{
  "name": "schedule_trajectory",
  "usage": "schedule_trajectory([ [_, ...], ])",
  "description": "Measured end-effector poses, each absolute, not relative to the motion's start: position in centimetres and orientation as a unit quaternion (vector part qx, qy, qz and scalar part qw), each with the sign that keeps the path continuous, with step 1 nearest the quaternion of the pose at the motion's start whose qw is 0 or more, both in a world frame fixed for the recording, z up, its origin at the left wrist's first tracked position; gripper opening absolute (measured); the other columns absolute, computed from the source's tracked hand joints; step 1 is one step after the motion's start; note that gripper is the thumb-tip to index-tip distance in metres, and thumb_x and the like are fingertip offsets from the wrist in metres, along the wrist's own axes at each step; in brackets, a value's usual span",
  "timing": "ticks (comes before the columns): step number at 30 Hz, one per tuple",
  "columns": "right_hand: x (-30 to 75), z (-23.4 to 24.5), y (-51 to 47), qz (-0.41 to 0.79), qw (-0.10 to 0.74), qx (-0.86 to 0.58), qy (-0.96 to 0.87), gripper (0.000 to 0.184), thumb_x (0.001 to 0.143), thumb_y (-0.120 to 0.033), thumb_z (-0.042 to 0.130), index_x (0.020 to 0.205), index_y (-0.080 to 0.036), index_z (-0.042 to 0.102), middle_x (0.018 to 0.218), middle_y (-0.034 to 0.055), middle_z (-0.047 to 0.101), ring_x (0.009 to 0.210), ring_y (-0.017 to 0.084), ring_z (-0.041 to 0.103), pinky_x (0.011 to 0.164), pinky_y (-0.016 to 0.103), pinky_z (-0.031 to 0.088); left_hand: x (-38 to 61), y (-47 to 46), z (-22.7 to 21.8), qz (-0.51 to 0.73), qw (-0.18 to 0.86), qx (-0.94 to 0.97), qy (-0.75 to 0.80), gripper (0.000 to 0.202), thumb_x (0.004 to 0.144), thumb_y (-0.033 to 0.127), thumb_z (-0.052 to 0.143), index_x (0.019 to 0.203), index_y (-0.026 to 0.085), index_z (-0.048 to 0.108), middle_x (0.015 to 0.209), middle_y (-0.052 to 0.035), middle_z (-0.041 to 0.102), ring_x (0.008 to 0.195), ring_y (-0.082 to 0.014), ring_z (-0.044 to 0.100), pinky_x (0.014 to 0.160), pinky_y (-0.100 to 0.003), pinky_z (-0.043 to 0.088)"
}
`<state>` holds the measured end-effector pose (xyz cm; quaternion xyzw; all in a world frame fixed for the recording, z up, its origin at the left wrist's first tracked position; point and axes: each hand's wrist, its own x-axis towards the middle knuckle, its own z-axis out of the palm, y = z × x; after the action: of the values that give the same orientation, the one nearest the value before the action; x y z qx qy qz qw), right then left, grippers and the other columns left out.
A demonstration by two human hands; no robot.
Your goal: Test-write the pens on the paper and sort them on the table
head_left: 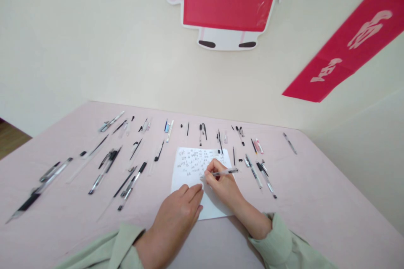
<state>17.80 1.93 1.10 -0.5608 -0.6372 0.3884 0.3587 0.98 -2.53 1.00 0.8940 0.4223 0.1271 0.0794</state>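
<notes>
A white sheet of paper (pixel 186 185) lies before me, its upper half covered in several rows of dark handwriting. My right hand (pixel 222 185) grips a clear-barrelled pen (pixel 229 171) between thumb and fingers. The pen leans to the right, and its tip is at the paper, just below the written rows. Flat on the sheet's lower left rests my left hand (pixel 179 214), fingers stretched out and holding nothing.
Pens, refills and caps lie scattered around the paper, among them a black-capped pen (pixel 132 185) to the left and another pen (pixel 267 178) to the right. A lone pen (pixel 289 143) is farther right. The pink-covered table (pixel 315 210) meets a wall at the back.
</notes>
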Motion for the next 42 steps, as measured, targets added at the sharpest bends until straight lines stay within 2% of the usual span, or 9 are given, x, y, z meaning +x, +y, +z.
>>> schedule_trajectory([
  [9,17.98,0.73,1.93,0.355,0.349,-0.574,-0.650,0.013,0.082,-0.025,0.048,0.070,-0.023,0.044,0.062,-0.0059,0.045,0.058,0.013,0.046,0.059,0.025,0.036,1.09,-2.49,0.81,0.120,0.073,0.894,0.426,0.026,0.086,0.016,0.057,0.112,0.017,0.061,0.125,-0.0074,0.064,0.095,-0.0242,0.061,0.085,-0.039,0.053],
  [21,17.90,0.81,1.99,0.334,0.345,-0.571,-0.666,0.013,0.081,-0.025,0.047,0.069,-0.023,0.043,0.060,-0.0058,0.044,0.058,0.013,0.046,0.058,0.025,0.035,0.92,-2.59,0.49,0.168,0.088,0.885,0.424,0.022,0.087,0.014,0.055,0.108,0.018,0.061,0.120,-0.0077,0.066,0.096,-0.0229,0.063,0.083,-0.039,0.054],
  [29,17.82,0.77,1.91,0.339,0.332,-0.575,-0.667,0.013,0.081,-0.024,0.047,0.069,-0.023,0.043,0.059,-0.0061,0.043,0.057,0.013,0.045,0.058,0.025,0.035,0.93,-2.57,0.77,0.151,0.084,0.890,0.422,0.027,0.085,0.014,0.059,0.112,0.016,0.061,0.121,-0.0076,0.066,0.097,-0.0240,0.063,0.086,-0.040,0.054],
  [42,17.89,0.82,1.94,0.334,0.346,-0.574,-0.662,0.014,0.080,-0.024,0.047,0.067,-0.023,0.042,0.059,-0.0056,0.043,0.056,0.013,0.044,0.057,0.025,0.035,0.85,-2.57,0.58,0.159,0.092,0.888,0.422,0.022,0.088,0.015,0.054,0.108,0.018,0.061,0.121,-0.0071,0.066,0.098,-0.0234,0.063,0.084,-0.039,0.054],
])
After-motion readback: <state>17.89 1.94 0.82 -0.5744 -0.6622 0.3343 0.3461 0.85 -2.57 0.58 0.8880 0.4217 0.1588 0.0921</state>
